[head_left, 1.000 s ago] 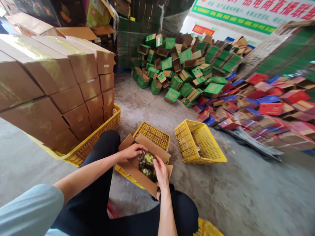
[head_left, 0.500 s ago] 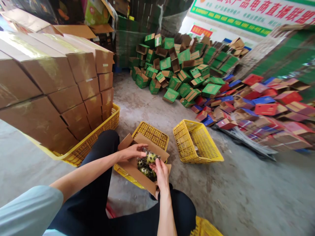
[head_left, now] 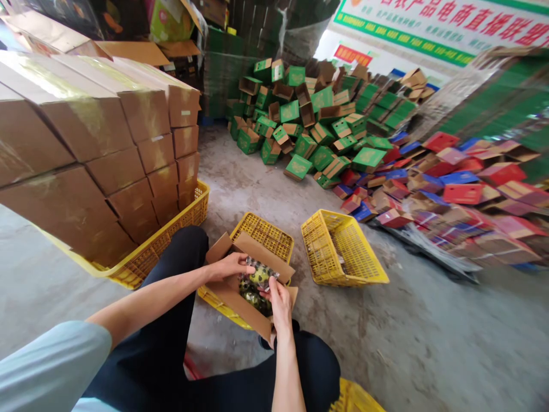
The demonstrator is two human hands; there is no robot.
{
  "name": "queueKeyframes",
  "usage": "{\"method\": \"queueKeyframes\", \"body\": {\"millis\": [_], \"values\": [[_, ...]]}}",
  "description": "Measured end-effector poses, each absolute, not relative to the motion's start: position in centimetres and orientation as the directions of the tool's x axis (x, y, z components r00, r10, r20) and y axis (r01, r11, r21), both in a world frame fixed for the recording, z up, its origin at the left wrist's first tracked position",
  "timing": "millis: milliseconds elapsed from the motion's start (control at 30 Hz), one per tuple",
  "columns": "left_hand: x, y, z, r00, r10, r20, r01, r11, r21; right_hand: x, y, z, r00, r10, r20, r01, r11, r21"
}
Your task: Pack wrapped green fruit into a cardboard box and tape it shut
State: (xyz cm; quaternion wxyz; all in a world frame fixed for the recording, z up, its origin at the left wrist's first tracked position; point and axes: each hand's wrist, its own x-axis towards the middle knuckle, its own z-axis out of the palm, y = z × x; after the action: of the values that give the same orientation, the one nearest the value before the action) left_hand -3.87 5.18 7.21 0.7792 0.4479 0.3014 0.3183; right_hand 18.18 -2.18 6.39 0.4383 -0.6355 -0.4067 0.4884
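Between my two hands is a clear plastic packet of yellow-green fruit with dark spots (head_left: 260, 276); the exact kind of fruit cannot be made out. My left hand (head_left: 231, 266) pinches its left end, and my right hand (head_left: 279, 300) grips its right end. They hold it over an open cardboard box (head_left: 246, 306). More packets of the same look (head_left: 254, 298) lie inside, partly covered by the held one. The box's flaps stand spread outward. Beneath it is a yellow plastic crate (head_left: 271, 236), its perforated surface showing behind the box.
To the left, taped cartons (head_left: 92, 129) are stacked in a large yellow crate (head_left: 160, 252). Another yellow crate (head_left: 351, 252) stands right of the box. Heaps of green boxes (head_left: 298, 166) and red and blue boxes (head_left: 463, 193) lie farther back.
The packet has shifted slightly left and now looks more stretched out between my hands. Both hands keep hold of it; the box and crates stay put.
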Motion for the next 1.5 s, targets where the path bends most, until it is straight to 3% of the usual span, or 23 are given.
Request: {"method": "queueKeyframes", "body": {"millis": [200, 600, 833, 1033, 1267, 1500], "values": [[-3.8, 5.2, 7.1, 0.635, 0.758, -0.147, -0.228, 0.366, 0.902, 18.4, -2.2, 6.4, 0.261, 0.951, -0.165, 0.113, -0.200, -0.973], [-4.2, 5.4, 7.2, 0.558, 0.813, -0.168, -0.123, 0.281, 0.952, 19.0, -1.8, 5.2, 0.270, 0.939, -0.210, 0.029, -0.227, -0.974], [-3.9, 6.1, 6.2, 0.373, 0.905, -0.202, -0.121, 0.263, 0.957, 19.1, -1.8, 4.7, 0.297, 0.933, -0.203, -0.009, -0.209, -0.978], [-3.8, 6.4, 6.2, 0.324, 0.931, -0.165, -0.075, 0.200, 0.977, 18.9, -1.7, 4.9, 0.334, 0.917, -0.217, -0.069, -0.205, -0.976], [-3.5, 6.0, 6.8, 0.354, 0.905, -0.235, -0.142, 0.300, 0.943, 18.5, -1.5, 5.8, 0.293, 0.924, -0.244, -0.099, -0.224, -0.970], [-3.4, 6.0, 6.1, 0.353, 0.922, -0.157, -0.287, 0.267, 0.920, 18.2, -1.6, 6.0, 0.338, 0.903, -0.264, -0.143, -0.228, -0.963]]}}
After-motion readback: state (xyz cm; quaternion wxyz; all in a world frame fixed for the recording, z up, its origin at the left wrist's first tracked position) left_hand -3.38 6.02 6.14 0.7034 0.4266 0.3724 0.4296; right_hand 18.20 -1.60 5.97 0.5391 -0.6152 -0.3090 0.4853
